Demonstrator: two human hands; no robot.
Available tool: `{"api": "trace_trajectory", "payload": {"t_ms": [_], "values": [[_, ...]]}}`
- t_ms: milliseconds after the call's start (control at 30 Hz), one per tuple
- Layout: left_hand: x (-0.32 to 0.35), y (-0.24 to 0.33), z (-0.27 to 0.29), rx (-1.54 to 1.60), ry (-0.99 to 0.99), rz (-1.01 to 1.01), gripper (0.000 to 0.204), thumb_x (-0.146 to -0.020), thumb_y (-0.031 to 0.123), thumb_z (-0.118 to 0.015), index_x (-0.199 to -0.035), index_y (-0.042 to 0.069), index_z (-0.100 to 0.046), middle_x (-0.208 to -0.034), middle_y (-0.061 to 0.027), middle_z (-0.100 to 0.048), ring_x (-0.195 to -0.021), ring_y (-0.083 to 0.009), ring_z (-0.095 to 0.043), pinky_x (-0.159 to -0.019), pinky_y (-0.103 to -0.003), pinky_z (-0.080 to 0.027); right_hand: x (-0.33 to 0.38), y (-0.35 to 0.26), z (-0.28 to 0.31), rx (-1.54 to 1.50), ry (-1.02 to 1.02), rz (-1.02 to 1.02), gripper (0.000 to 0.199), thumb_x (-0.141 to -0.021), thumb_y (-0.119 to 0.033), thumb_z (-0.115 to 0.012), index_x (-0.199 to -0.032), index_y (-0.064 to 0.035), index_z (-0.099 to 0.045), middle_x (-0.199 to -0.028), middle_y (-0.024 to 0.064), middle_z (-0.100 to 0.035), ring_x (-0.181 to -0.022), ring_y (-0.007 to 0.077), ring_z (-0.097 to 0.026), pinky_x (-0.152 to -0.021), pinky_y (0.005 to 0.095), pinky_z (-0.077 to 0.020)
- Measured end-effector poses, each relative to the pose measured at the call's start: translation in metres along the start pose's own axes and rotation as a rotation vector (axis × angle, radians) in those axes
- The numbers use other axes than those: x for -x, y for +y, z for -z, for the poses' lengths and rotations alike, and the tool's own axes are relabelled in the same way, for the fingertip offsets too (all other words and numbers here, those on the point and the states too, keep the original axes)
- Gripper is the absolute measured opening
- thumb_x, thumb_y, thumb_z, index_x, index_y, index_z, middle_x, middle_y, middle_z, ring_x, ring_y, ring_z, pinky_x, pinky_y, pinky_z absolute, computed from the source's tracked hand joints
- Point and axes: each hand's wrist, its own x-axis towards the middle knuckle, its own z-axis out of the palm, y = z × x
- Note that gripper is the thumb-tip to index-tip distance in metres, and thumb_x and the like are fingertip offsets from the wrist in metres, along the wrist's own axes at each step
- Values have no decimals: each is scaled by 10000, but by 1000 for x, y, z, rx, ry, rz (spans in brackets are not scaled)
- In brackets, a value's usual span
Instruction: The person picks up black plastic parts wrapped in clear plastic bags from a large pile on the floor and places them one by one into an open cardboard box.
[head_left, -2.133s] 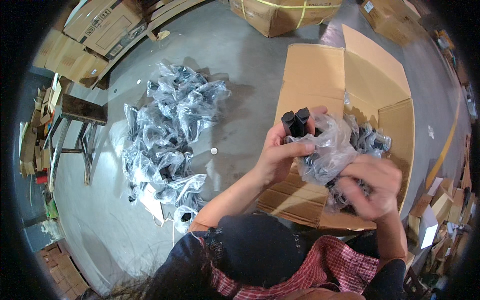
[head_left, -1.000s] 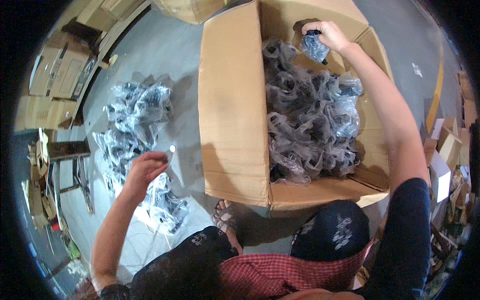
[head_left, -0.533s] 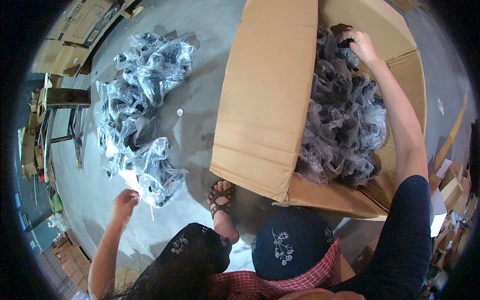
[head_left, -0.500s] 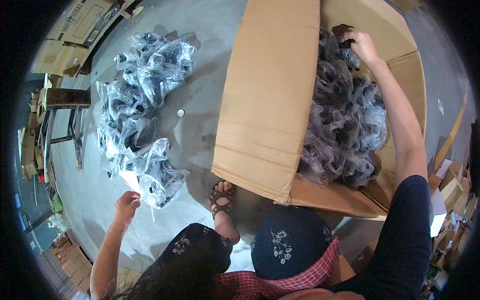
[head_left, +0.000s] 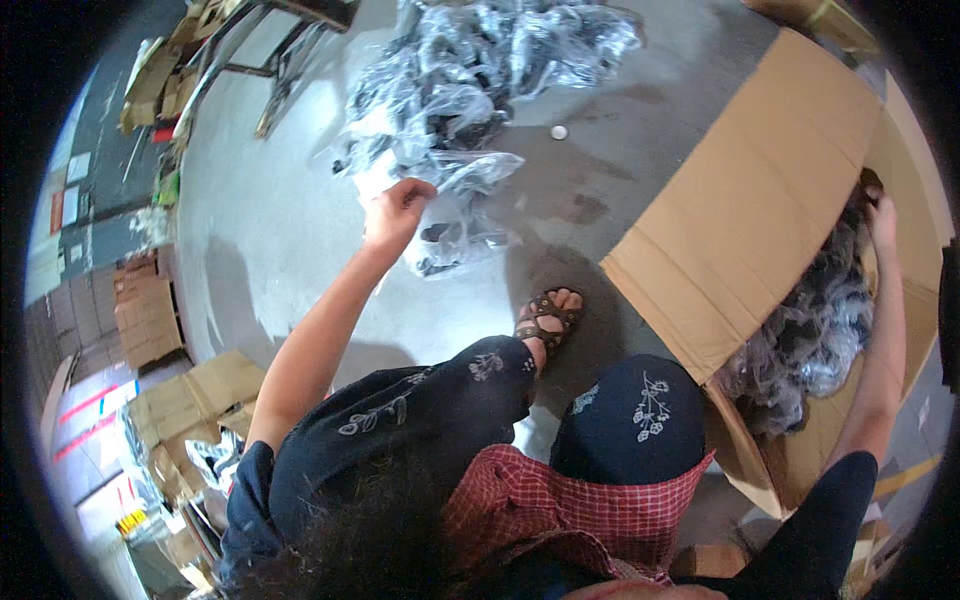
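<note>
My left hand [head_left: 397, 212] is closed in a pinch at the near end of a heap of clear plastic bags [head_left: 450, 110] with dark items inside, lying on the floor. What its fingertips hold, if anything, I cannot make out; a white piece [head_left: 374, 180] shows just behind them. My right hand [head_left: 882, 222] reaches inside the cardboard box [head_left: 755, 190] at the right, closed on a small dark brown piece [head_left: 871, 183]. Below that hand, more plastic-wrapped dark items [head_left: 815, 330] fill the box, partly hidden by its raised flap and my forearm.
A small round white disc [head_left: 559, 132] lies on the grey floor between heap and box. My sandalled foot [head_left: 550, 315] stands near the box's flap. A dark stool [head_left: 290, 50] is at the far left. Stacked cardboard [head_left: 190, 400] and cartons [head_left: 147, 315] line the left side.
The view has swung left, so heap and box appear farther right. My left hand stays pinched by the heap, now overlapping its near end. My right hand still grips the dark brown piece.
</note>
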Motion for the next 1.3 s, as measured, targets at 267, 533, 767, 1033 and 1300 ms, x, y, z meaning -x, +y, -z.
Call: {"api": "trace_trajectory", "payload": {"t_ms": [267,533,767,1033,1300], "values": [[-2,-29,11,-236,29,45,412,-899,412,-638,-1114,62,-672,-1000,-124,-731,-951,-263,-705,-823,-372,-542,-6,24,-23,-244,-19,-85,402,-836,3,-573,-1237,26,-592,-1296,140,-602,-1206,251,-547,-986,397,-443],[76,-20,-4,-61,-223,318,860,-804,486,-754,-1459,87,-364,-1465,-270,-368,-1177,-372,-571,-827,-396,-579,-23,-24,-84,-172,-130,44,738,-792,9,-590,-1480,-34,-328,-1524,159,-364,-1405,287,-346,-1155,395,-291],[56,-43,-67,-185,11,144,558,-758,283,-769,-1280,193,-596,-1184,-159,-616,-959,-291,-663,-686,-382,-583,20,-8,-32,145,220,-21,586,-823,-31,-631,-1393,-38,-491,-1456,178,-466,-1365,299,-421,-1123,379,-336],[62,-33,-74,161,121,375,402,-778,96,-657,-1179,96,-660,-958,-124,-698,-697,-240,-697,-487,-357,-588,91,-307,82,-312,140,246,377,-829,-42,-640,-1205,-31,-618,-1342,142,-577,-1307,301,-489,-1101,386,-372],[108,-46,-64,887,-141,666,355,-830,-1,-511,-1174,-44,-584,-976,-176,-684,-754,-336,-704,-486,-454,-613,146,-347,157,-103,-54,242,355,-765,-58,-657,-1120,-59,-651,-1295,112,-608,-1360,348,-415,-1139,439,-311]]}}
